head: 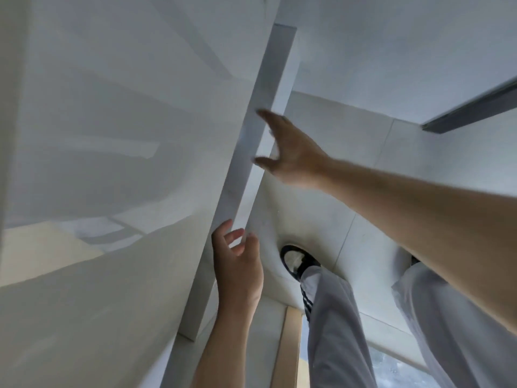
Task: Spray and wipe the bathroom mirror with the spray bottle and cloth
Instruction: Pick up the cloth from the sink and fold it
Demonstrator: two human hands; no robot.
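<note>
- Mirror work looks not yet begun, as far as I can judge: neither spray bottle nor cloth is anywhere in sight, and no mirror can be picked out for certain; the big glossy pale panel (117, 130) on the left throws soft reflections, but I cannot tell whether it is the mirror or a cabinet door.
- Left hand (237, 264): fingers (233, 236) loosely curved and apart, holding nothing, their tips at or just beside the panel's narrow edge (251, 144); contact is unclear.
- Right hand (291, 152): fingers spread wide, thumb and forefinger well apart, reaching to the same edge higher up; blurred, holding nothing.
- Spraying and wiping, I judge, are all left to do.
- Edge strip: flat, straight, matt grey-white. Panel face: smooth, shiny.
- Floor tiles (372, 163): large, pale, thin joints.
- Below: light grey trousers (333, 317), soft and creased, and a dark shoe (293, 261).
</note>
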